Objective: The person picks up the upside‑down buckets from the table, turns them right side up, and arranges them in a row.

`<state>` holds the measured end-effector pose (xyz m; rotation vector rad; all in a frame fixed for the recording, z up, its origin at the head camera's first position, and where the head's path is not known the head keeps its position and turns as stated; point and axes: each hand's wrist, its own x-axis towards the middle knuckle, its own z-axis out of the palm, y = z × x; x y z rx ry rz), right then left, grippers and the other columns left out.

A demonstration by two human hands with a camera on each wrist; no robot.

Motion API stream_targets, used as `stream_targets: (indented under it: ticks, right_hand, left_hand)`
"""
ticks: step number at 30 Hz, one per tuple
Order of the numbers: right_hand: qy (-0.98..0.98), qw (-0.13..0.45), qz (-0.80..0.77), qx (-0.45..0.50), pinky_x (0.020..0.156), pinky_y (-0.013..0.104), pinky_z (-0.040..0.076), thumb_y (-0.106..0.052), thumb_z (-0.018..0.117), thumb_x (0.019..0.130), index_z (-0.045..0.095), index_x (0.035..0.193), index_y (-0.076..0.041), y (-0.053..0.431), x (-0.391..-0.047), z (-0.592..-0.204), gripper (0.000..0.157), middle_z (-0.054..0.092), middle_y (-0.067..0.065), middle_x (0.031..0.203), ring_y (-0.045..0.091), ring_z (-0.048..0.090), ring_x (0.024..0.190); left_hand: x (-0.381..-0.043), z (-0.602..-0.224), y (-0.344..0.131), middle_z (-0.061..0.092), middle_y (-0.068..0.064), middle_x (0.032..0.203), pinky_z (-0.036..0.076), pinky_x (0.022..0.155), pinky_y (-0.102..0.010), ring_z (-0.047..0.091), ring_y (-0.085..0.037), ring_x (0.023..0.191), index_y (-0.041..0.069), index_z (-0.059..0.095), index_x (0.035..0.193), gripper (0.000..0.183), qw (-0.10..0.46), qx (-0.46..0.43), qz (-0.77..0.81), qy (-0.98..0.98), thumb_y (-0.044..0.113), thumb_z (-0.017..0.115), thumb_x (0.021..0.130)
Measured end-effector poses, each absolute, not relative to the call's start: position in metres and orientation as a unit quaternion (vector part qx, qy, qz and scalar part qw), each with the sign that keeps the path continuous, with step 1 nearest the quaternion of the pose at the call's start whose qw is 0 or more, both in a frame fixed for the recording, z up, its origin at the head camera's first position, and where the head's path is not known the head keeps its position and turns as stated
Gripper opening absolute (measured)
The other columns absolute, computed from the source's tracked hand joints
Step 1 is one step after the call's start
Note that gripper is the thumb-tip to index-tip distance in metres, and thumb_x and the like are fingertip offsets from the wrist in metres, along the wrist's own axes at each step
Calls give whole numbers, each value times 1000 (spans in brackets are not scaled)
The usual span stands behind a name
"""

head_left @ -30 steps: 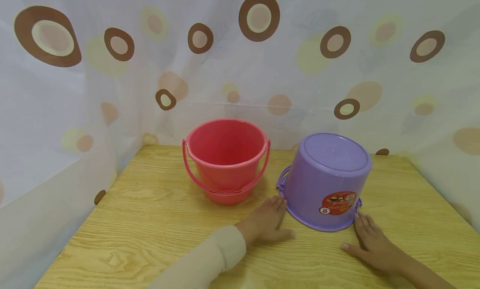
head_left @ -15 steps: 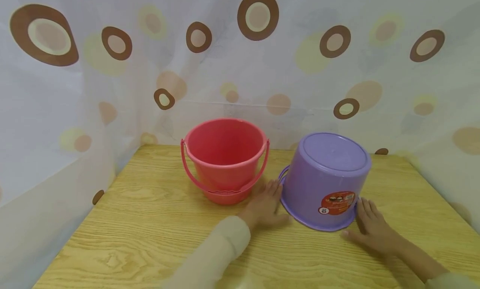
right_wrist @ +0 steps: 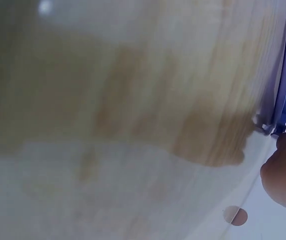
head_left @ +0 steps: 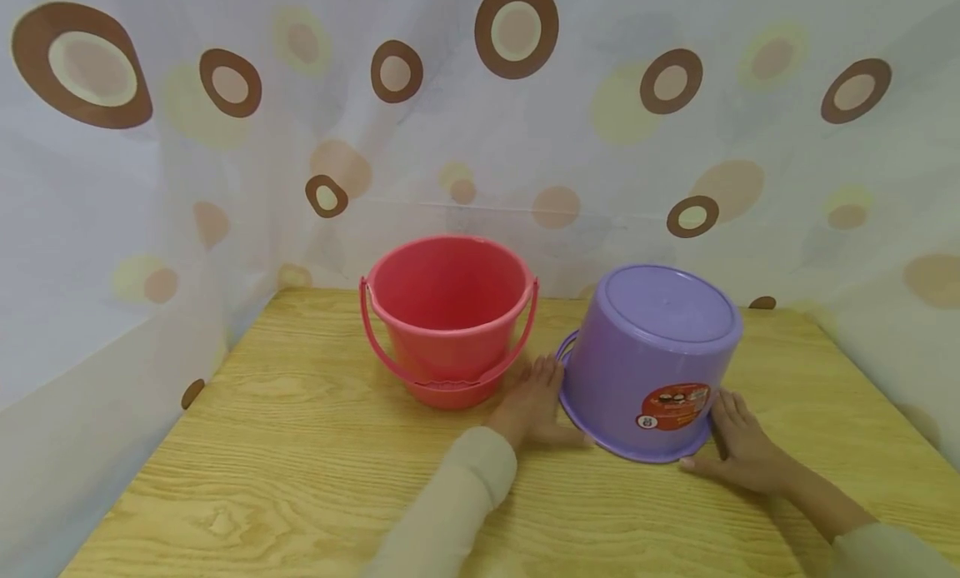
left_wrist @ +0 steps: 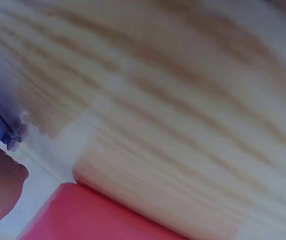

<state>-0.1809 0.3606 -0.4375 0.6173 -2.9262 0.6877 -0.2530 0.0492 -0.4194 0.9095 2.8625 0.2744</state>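
1. Purple bucket point(head_left: 645, 361): stands on the right half of the wood-grain table point(head_left: 285, 445); rests mouth down, base up, base-to-mouth axis roughly upright; turns a red sticker point(head_left: 677, 405) toward the head camera; hides its inside.
2. Left hand point(head_left: 531, 407): lies at the bucket's left rim, near the purple handle point(head_left: 566, 342); holds fingers straight, thumb apart from them; firmness of contact, cannot tell.
3. Right hand point(head_left: 744, 445): lies at the right rim; likewise extends fingers uncurled, thumb apart.
4. Pink bucket point(head_left: 450, 353): stands mouth up, just left of the purple one; shows bare pink wall inside; lets its handle point(head_left: 450, 386) hang in front.
5. Farther out: cream sleeves point(head_left: 453, 495) over both forearms; white sheeting point(head_left: 450, 137) behind and at both sides, patterned with brown rings and beige and yellow spots.
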Motion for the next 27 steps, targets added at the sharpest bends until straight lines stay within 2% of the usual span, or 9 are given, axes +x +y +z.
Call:
stream_targets:
  ticks: [2, 5, 19, 27]
  right_hand:
    - [-954, 36, 220, 200, 111, 46, -21, -35, 71, 77, -11, 145, 5, 362, -182, -437, 114, -7, 41, 145, 58, -10, 133]
    - [-956, 26, 219, 192, 110, 46, -22, -36, 71, 76, -12, 144, 6, 363, -182, -436, 115, -9, 43, 144, 57, -13, 133]
    - [-960, 38, 202, 190, 103, 71, -4, -40, 76, 70, -11, 146, 0, 365, -188, -435, 122, -6, 44, 143, 60, -11, 131]
    - [-956, 48, 206, 201, 97, 77, 3, -40, 80, 64, -6, 147, 1, 369, -197, -436, 126, -5, 42, 144, 64, -6, 129]
  left_hand:
    - [-254, -422, 51, 7, -11, 157, 9, 119, -35, 5, -24, 146, 5, 7, 149, 115, 64, 298, 90, 948, 74, 55, 71]
    - [-255, -424, 55, 7, -12, 157, 10, 119, -35, 5, -25, 146, 4, 7, 149, 118, 63, 296, 86, 949, 75, 57, 69]
    - [-258, -423, 60, 10, -11, 157, 13, 118, -33, 9, -23, 146, 4, 9, 149, 119, 55, 279, 50, 957, 77, 57, 67]
    - [-257, -418, 61, 11, -10, 157, 13, 118, -32, 9, -22, 146, 5, 10, 149, 119, 66, 273, 63, 958, 75, 59, 67]
